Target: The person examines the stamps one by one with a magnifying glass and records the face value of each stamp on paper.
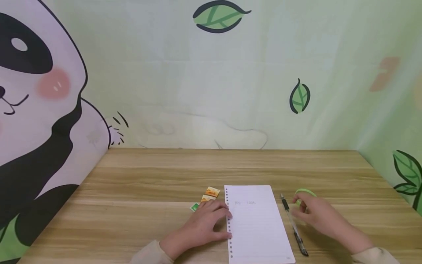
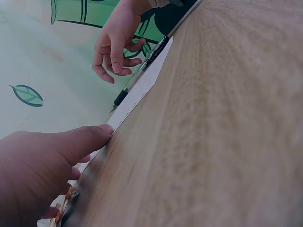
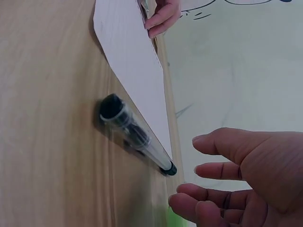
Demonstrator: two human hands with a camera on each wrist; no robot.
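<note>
So I've got a lined, hole-punched sheet lying on the wooden table in front of me, with some handwriting near the top that's too small to read for sure. My left hand is at the punched edge, fingers spread and a bit bent, thumb and fingertips on the margin. Looks like touching rather than pinching. Just past it are two orange picture cards and a green one, partly covered by my fingers.

My right hand is on the other side, fingers loosely bent with gaps between them, nothing in it that I can see. A pen lies just beside the sheet's right edge, tip pointing away from me, and there's a green ring partly hidden behind that hand. Can't tell if a fingertip touches the ring.

My read on the step: left steadies the page, right is at the reaching stage, nothing picked up. Pen or ring, no clue. The pen would call for coming in toward the sheet and pinching near the black grip; the ring, a pinch on its rim. Either way, I'd press lightly with the left so the paper doesn't slide.
</note>
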